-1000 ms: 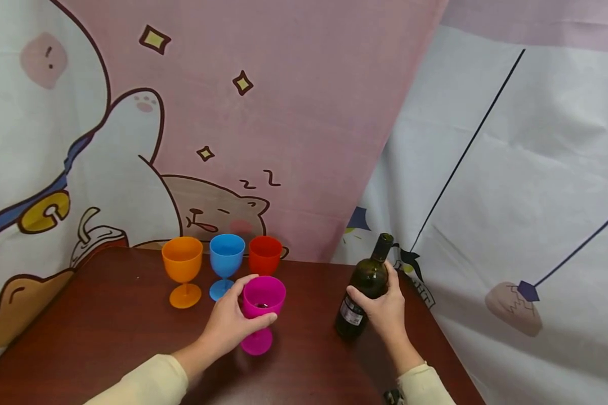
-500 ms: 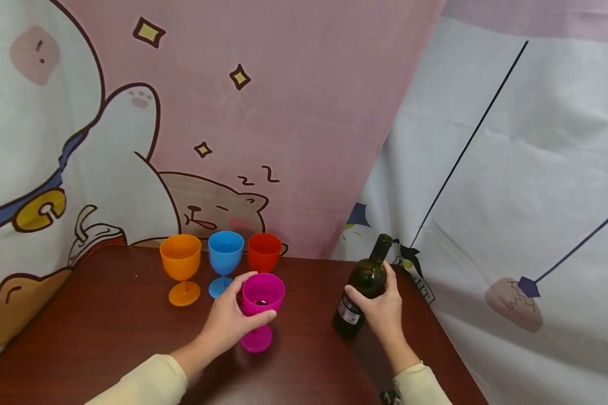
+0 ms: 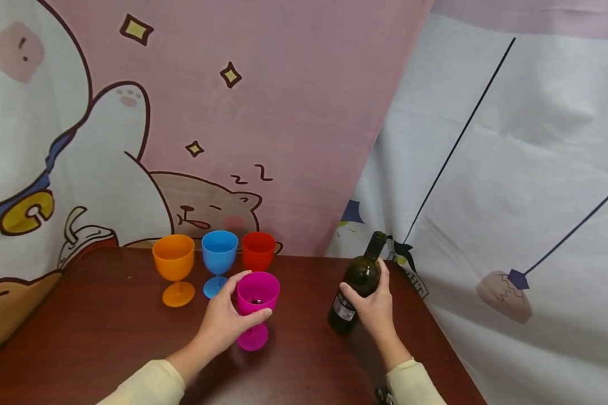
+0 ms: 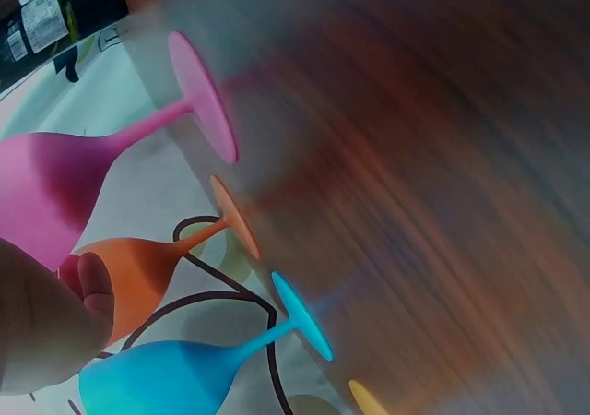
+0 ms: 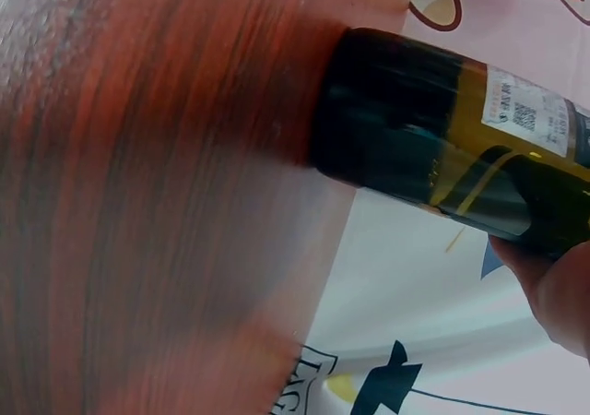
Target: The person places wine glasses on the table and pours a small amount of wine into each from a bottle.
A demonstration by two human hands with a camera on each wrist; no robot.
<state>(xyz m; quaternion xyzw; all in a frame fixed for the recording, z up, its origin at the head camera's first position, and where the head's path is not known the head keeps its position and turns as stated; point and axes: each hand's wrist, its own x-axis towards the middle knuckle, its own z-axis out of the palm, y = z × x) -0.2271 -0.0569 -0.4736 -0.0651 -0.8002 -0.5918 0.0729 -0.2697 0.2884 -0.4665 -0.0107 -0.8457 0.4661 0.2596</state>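
Observation:
A magenta goblet point(image 3: 258, 292) stands upright on the brown table, and my left hand point(image 3: 223, 318) holds its bowl between thumb and fingers. In the left wrist view the foot of this pink-looking goblet point(image 4: 64, 189) is at the tabletop. My right hand point(image 3: 377, 309) grips a dark green wine bottle point(image 3: 361, 275) around its upper body. The bottle's neck is uncapped and leans slightly right in the head view. In the right wrist view the bottle's base point(image 5: 346, 106) is at the table; whether it touches is hard to tell.
Behind the magenta goblet stand an orange goblet point(image 3: 174, 259), a blue goblet point(image 3: 220, 252) and a red goblet point(image 3: 258, 251), its lower part hidden. A printed cloth point(image 3: 304, 140) hangs right behind the table point(image 3: 106, 337). Something small and dark point(image 3: 383, 395) lies by my right sleeve.
The head view has shifted a little, so everything sits slightly further left. Both hands keep the same hold, and the goblets and bottle show no clear movement on the table.

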